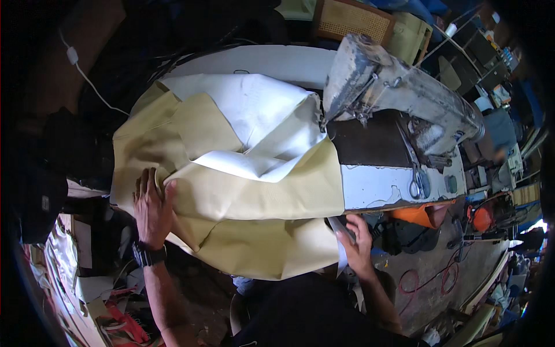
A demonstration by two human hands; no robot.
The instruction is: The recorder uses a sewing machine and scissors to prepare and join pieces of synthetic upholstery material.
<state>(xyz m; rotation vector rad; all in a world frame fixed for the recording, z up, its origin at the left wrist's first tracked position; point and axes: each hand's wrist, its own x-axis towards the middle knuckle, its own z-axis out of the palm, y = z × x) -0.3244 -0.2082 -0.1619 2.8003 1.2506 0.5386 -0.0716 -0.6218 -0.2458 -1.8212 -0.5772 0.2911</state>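
Observation:
A large sheet of beige vinyl-like material (260, 194) with a white underside (231, 104) lies in folds across the sewing table and drapes over its near edge. Its far right part reaches under the needle end of a worn grey sewing machine (399, 87). My left hand (153, 211) rests on the sheet's left part, fingers stretched out, with a raised fold beside the thumb. At the near right edge, my right hand (358, 246) has its fingers bent and apart. Its thumb is by a turned-up white strip of the sheet's edge; I cannot make out a firm grip.
Metal scissors (415, 173) lie on the table right of the sheet, beside the machine. An orange piece (413, 216) hangs below the table's right edge. A red cord (410, 280) lies on the floor at right. A cane-webbed panel (354, 22) stands behind the machine.

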